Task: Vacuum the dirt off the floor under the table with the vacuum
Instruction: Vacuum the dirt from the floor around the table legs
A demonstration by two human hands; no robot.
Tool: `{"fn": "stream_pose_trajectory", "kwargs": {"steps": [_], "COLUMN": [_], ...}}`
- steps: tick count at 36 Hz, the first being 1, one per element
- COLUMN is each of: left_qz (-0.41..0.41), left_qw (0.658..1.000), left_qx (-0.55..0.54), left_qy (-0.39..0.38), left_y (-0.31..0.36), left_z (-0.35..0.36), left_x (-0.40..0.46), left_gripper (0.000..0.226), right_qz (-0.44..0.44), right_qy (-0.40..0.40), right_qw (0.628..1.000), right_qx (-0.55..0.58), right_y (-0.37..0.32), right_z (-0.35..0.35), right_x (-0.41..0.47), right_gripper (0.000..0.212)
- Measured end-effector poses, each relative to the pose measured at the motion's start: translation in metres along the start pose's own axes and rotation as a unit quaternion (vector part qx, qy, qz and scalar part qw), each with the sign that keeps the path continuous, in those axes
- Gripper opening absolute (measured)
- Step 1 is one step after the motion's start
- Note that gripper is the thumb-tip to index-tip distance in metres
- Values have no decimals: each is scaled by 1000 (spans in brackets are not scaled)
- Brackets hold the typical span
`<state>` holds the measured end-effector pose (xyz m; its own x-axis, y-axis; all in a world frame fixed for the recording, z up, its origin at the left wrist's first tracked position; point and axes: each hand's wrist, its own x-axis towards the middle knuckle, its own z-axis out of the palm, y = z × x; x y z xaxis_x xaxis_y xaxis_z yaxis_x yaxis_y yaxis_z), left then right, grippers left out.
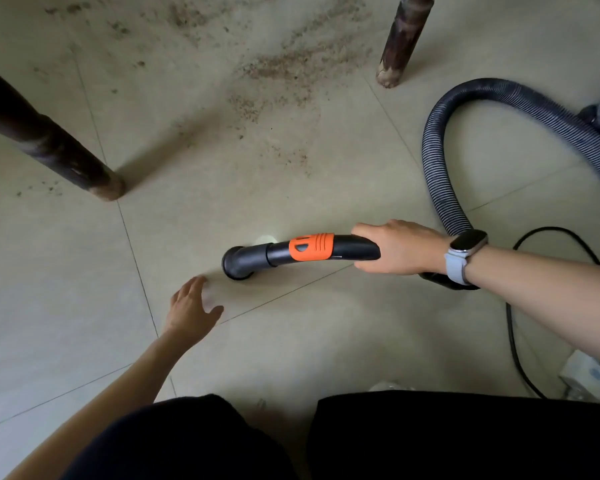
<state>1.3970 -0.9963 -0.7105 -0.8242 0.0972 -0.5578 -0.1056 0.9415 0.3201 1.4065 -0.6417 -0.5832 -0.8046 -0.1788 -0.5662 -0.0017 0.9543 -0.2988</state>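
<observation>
Fingers of the right hand [400, 247] curl round the vacuum handle [302, 252], gripping it; left hand [192, 311] fingers spread loosely, holding nothing above the floor [66, 306].

Tiled floor [326, 188]: dirt [284, 67], 2 table legs [404, 39], hose [440, 188], cable [511, 341].

The scene is lit by soft, even daylight. A long, soft shadow is cast to the right by the left table leg [49, 147]. A small bright glare is seen on the floor [326, 341] beside the vacuum nozzle [238, 263]. Straight lines are bent near the edges. The far dirt [284, 64] is slightly blurred.
</observation>
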Motion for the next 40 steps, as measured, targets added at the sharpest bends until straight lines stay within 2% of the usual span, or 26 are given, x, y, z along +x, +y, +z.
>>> {"fn": "stream_pose_trajectory", "kwargs": {"steps": [3,9,13,16,18,25,28,32,38,40], "left_qz": [14,166,232,261,263,318,331,329,232,214], "left_qw": [1000,984,969,957,955,940,935,939,970,975], "left_qx": [-13,-17,13,11,-5,15,44,35,-27,-48], "left_qy": [18,64,82,126,137,122,118,96,68,43], "left_y": [-7,19,36,39,43,55,60,56,55,55], "left_z": [-6,-24,-26,-29,-31,-15,-11,-7,-6,-5], "left_x": [-11,-10,-1,5,2,-21,-29,-36,-43,-43], "left_gripper": [84,86,70,50,48,43,44,54,57,64], "right_qz": [-5,-44,-64,-69,-74,-98,-129,-164,-180,-192], "right_qy": [-6,-24,-22,14,43,9,16,51,28,18], "right_qw": [1000,998,995,995,993,984,979,962,946,940], "right_qx": [-1,-48,-69,-77,-85,-150,-154,-213,-266,-280], "right_y": [-5,-28,-48,-56,-56,-44,-51,-75,-105,-113], "right_z": [1,3,16,25,25,21,31,45,57,64], "right_x": [4,12,16,19,20,13,12,16,28,31], "right_gripper": [20,22,20,18,19,52,58,48,33,35]}}
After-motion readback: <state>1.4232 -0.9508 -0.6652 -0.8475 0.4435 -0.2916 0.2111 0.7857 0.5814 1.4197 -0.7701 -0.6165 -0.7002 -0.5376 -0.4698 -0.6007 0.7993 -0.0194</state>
